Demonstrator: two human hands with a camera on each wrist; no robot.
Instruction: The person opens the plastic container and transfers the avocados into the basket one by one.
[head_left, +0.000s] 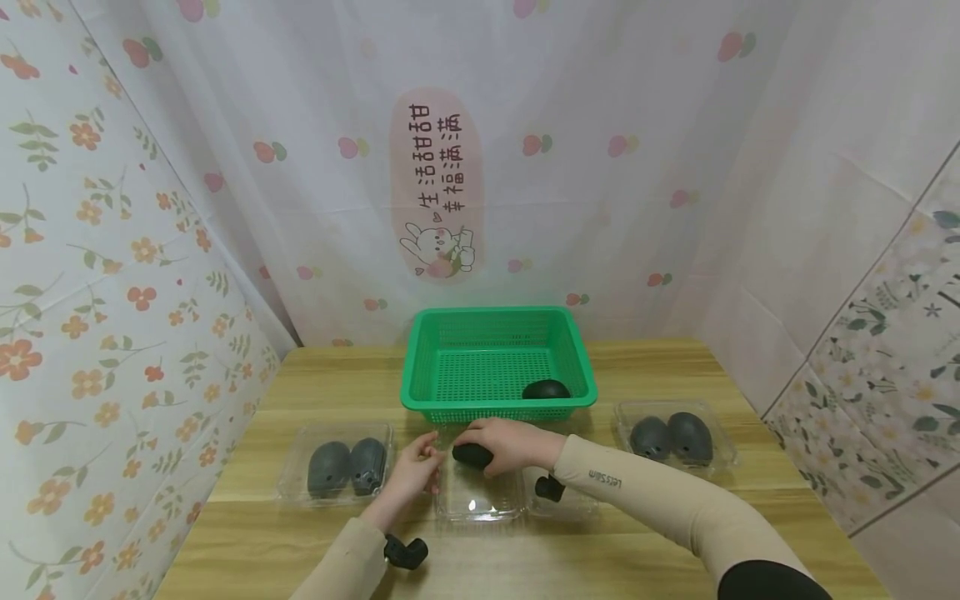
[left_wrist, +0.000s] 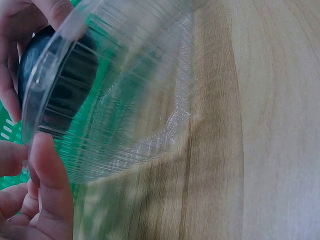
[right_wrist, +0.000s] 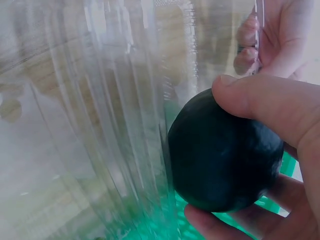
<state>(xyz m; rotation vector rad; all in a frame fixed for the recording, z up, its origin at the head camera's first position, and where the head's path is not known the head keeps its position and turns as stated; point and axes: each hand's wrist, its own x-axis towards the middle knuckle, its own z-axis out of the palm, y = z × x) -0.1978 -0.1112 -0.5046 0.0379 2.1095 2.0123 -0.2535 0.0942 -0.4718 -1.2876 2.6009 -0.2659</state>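
My right hand grips a smooth, dark oval object, thumb on top and fingers beneath. That object sits at the mouth of a clear ribbed plastic box, whose wall overlaps part of it in the left wrist view. Thumb and fingers of my left hand pinch the box's rim, seen closely in the left wrist view. Behind the box stands a green basket with one more dark oval object at its front right.
To the left, a clear box holds two dark oval objects; another clear box with two stands at the right. More clear plastic lies under the right forearm. A printed curtain hangs behind the wooden table.
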